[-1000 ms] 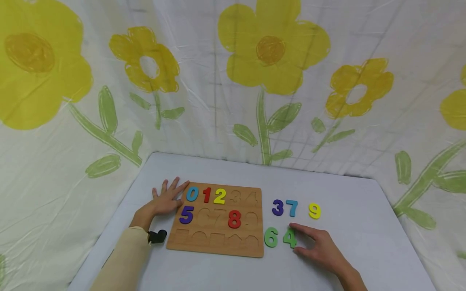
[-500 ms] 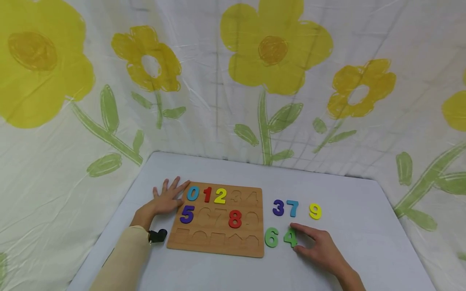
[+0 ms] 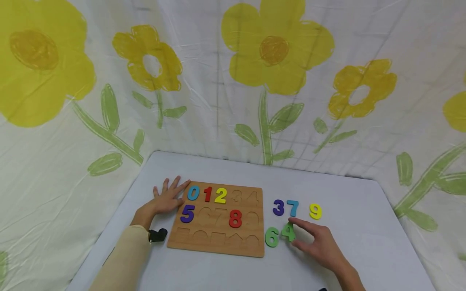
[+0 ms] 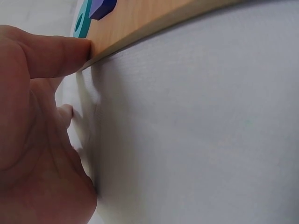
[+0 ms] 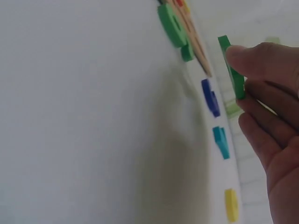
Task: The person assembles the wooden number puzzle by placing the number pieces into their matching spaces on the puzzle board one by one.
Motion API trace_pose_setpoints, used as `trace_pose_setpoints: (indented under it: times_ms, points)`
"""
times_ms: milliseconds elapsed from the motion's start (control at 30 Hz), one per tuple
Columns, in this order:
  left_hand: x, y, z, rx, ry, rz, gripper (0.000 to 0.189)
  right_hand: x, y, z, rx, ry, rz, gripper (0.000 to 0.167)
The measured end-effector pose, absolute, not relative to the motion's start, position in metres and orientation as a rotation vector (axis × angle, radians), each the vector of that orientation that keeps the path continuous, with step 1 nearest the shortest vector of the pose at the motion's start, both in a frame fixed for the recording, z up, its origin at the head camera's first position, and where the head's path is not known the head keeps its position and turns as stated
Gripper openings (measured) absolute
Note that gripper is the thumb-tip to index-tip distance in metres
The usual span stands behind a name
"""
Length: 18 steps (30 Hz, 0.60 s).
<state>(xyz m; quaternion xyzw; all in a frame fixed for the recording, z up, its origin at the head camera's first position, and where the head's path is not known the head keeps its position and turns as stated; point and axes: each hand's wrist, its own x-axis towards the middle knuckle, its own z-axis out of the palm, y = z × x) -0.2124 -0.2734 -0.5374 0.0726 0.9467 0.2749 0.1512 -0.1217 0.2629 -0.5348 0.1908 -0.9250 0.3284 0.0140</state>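
Between thumb and fingertips my right hand (image 3: 316, 242) pinches a green number 4 (image 3: 288, 232). The right wrist view shows this green 4 (image 5: 231, 67) lifted off the table. My left hand (image 3: 165, 202) lies with spread fingers at the left edge of the wooden number board (image 3: 214, 239), its thumb (image 4: 60, 56) touching the edge. Blue 0 (image 3: 193, 193), red 1 (image 3: 207, 194), yellow 2 (image 3: 220, 196), purple 5 (image 3: 187, 214) and red 8 (image 3: 235, 218) sit on the board. A green 6 (image 3: 271, 237) lies just left of the held 4.
Beyond my right hand lie a purple 3 (image 3: 278, 207), a blue 7 (image 3: 293, 208) and a yellow 9 (image 3: 315, 211) on the white table (image 3: 349, 198). A curtain (image 3: 204, 121) with yellow flowers hangs behind the table's far edge.
The green 4 has come up off the table in my right hand and shifted slightly away and left. My left hand stays at the board.
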Motion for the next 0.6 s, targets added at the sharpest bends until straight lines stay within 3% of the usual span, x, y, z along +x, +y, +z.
trace_pose_setpoints:
  times_ms: [600]
  points:
    - [-0.211, -0.275, -0.539, 0.209, 2.723, 0.810, 0.072, -0.158, 0.231, -0.513, 0.810, -2.771, 1.023, 0.065]
